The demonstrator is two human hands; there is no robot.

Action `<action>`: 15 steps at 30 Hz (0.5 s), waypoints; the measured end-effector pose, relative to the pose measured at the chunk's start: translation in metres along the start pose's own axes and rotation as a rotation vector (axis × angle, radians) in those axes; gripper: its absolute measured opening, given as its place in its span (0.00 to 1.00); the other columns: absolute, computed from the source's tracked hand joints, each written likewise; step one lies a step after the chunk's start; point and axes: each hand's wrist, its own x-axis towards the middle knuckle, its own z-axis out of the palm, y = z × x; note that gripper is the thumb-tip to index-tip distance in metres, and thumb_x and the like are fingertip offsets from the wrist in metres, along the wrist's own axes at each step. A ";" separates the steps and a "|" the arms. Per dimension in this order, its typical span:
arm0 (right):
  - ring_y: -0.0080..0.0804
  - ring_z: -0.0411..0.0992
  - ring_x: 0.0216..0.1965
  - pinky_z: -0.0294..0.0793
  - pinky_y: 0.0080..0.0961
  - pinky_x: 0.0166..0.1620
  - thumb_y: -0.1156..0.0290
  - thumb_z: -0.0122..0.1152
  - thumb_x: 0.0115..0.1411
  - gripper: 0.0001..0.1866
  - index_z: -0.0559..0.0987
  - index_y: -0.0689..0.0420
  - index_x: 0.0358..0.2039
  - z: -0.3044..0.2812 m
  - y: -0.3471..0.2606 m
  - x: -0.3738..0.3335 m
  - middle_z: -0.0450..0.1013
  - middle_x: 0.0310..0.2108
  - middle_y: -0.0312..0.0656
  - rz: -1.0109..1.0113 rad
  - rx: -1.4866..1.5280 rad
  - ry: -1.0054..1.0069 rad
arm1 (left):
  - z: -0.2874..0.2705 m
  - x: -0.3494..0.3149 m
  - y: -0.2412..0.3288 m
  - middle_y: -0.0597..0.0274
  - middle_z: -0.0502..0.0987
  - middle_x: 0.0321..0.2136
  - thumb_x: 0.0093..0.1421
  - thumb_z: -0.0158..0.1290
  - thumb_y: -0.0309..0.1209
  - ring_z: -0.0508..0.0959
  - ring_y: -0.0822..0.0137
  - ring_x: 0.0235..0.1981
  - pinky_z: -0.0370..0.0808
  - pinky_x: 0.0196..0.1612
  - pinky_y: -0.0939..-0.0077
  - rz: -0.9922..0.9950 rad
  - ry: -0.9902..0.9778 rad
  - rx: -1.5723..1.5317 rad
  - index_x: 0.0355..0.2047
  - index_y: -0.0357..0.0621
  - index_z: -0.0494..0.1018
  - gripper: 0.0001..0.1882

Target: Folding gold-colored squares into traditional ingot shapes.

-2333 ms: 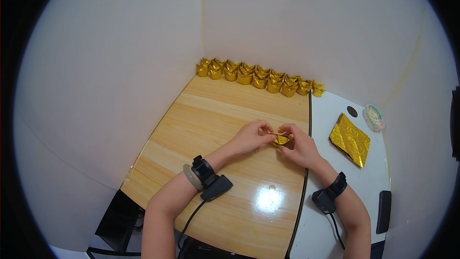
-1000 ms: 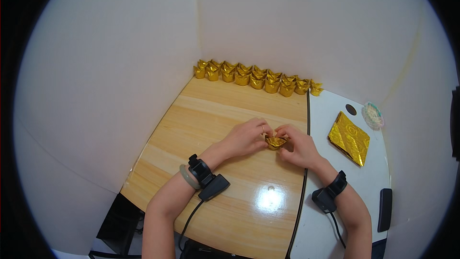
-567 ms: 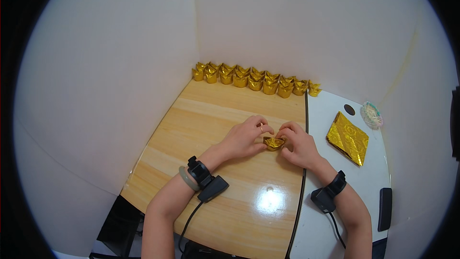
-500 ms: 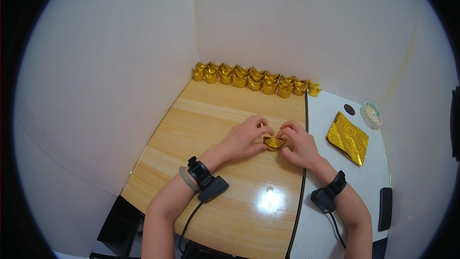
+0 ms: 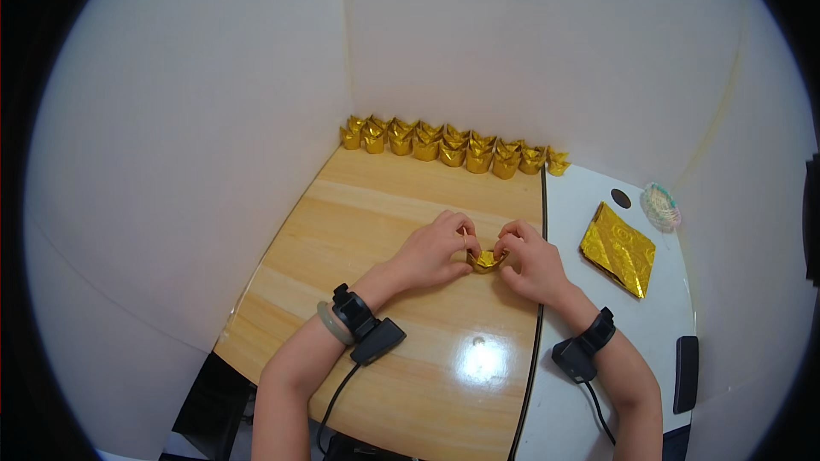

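Note:
Between my two hands, low over the wood-grain table, is a small gold foil paper ingot (image 5: pixel 486 262). My left hand (image 5: pixel 438 249) pinches its left end, with the fingertips at the rim and the thumb lower on the side. On the other end, my right hand (image 5: pixel 531 262) grips in the same way, fingers curled over the edge. The ingot's middle faces up between the fingertips; its two ends are partly hidden by my fingers. Both wrists carry black strapped devices with cables.
Finished-looking gold paper ingots (image 5: pixel 453 150) stand in rows along the back wall. On the white surface at right lies a stack of gold foil sheets (image 5: pixel 619 249). Behind it are a bundle of rubber bands (image 5: pixel 661 207) and a dark round hole (image 5: pixel 621 199). Walls enclose the table.
My fingertips have moved in over the ingot's ends, and its middle now looks more opened and rounded. Both hands stay in nearly the same place.

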 end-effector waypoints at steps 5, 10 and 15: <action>0.37 0.70 0.38 0.73 0.31 0.35 0.73 0.54 0.40 0.11 0.73 0.53 0.29 -0.002 -0.003 0.001 0.67 0.38 0.39 0.003 -0.001 0.056 | -0.001 0.001 0.005 0.62 0.68 0.38 0.43 0.61 0.30 0.67 0.59 0.43 0.70 0.43 0.67 -0.026 0.041 -0.020 0.32 0.49 0.72 0.14; 0.37 0.70 0.37 0.73 0.31 0.35 0.74 0.54 0.40 0.10 0.73 0.53 0.28 -0.001 -0.003 0.000 0.67 0.38 0.40 0.007 -0.037 0.027 | 0.001 0.000 0.003 0.63 0.68 0.39 0.43 0.61 0.30 0.66 0.59 0.44 0.69 0.44 0.67 -0.023 -0.006 0.001 0.32 0.50 0.72 0.14; 0.36 0.70 0.36 0.73 0.31 0.34 0.74 0.54 0.40 0.09 0.73 0.53 0.27 0.000 -0.003 0.002 0.67 0.37 0.40 -0.020 -0.046 0.079 | -0.001 -0.001 0.001 0.63 0.68 0.39 0.44 0.61 0.31 0.66 0.58 0.45 0.69 0.45 0.66 0.010 0.018 -0.022 0.31 0.51 0.73 0.13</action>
